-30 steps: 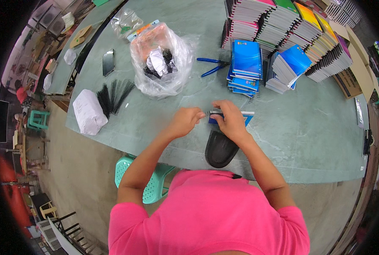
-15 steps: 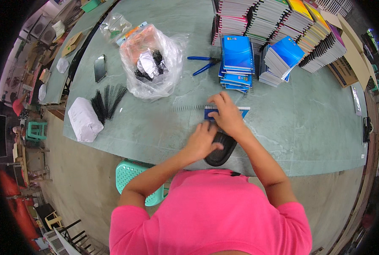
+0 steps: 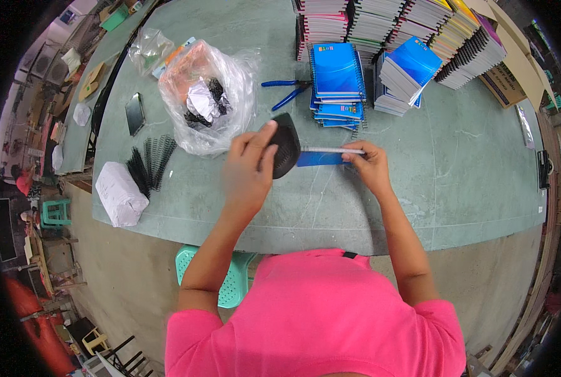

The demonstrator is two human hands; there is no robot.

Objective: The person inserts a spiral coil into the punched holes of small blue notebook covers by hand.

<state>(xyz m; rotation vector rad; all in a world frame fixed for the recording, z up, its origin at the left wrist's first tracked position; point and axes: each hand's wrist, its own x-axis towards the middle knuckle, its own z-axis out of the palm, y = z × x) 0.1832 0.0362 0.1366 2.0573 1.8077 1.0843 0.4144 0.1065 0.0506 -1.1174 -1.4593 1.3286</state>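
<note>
My left hand [image 3: 249, 164] grips a black sole-shaped pad [image 3: 286, 148], raised over the left end of a thin blue notebook [image 3: 321, 159]. With its thumb and fingers, my right hand [image 3: 371, 164] pinches the notebook's right end. The notebook's pale bound edge faces up, and its left end is hidden behind the pad. Beyond my hands stands a stack of blue spiral notebooks [image 3: 337, 70], with blue-handled pliers [image 3: 285, 93] lying to its left.
Tall rows of notebooks [image 3: 371, 25] and an open carton [image 3: 505, 85] stand at the back right. Leftward lie a clear plastic bag [image 3: 239, 94], a phone [image 3: 134, 114], black wire coils [image 3: 158, 160] and a white wrapped bundle [image 3: 121, 193]. A green stool [image 3: 230, 283] stands below the table edge.
My left hand has picked up the black pad from near the table edge and brought it up to the notebook's left end. My right hand has shifted right, to the notebook's right end.
</note>
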